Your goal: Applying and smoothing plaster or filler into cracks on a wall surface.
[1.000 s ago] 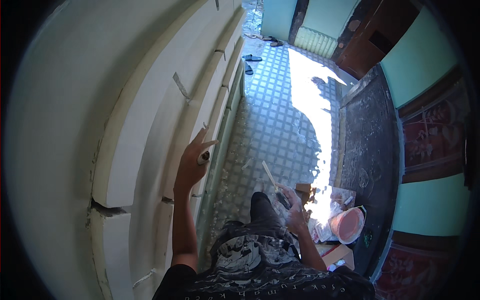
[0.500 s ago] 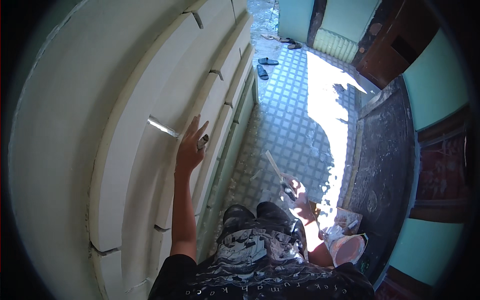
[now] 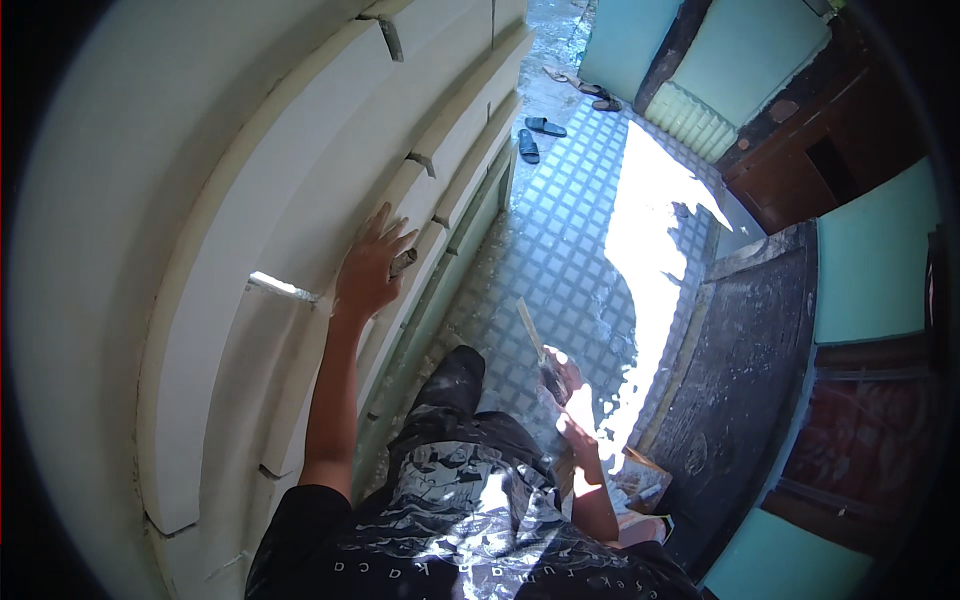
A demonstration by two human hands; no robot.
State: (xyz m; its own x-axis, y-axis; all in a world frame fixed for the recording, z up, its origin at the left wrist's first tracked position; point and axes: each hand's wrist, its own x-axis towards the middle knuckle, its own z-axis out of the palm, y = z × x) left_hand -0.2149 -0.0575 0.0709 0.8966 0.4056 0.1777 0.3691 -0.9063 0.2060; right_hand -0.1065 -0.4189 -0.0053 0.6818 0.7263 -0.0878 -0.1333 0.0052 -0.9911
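Nearest me is my dark printed shirt (image 3: 450, 505), just beside the stepped white wall (image 3: 265, 190). My left hand (image 3: 362, 272) lies out on a ledge of that wall, its fingers loosely spread, and keeps hold of a short roll-like piece (image 3: 404, 262) by the thumb — what it is, I can't tell. My right hand (image 3: 572, 392) is held well apart from the wall, fingers curled round the dark handle of a thin pale-bladed tool (image 3: 530, 326), its blade slanting away from me and slightly toward the wall. Past my right forearm, farther out from the wall, sits a partly hidden heap of clutter (image 3: 638, 488). Patterned tile floor (image 3: 545, 235) runs alongside the wall, sunlit on its far side — and near the wall's far end lie dark slippers (image 3: 546, 127).
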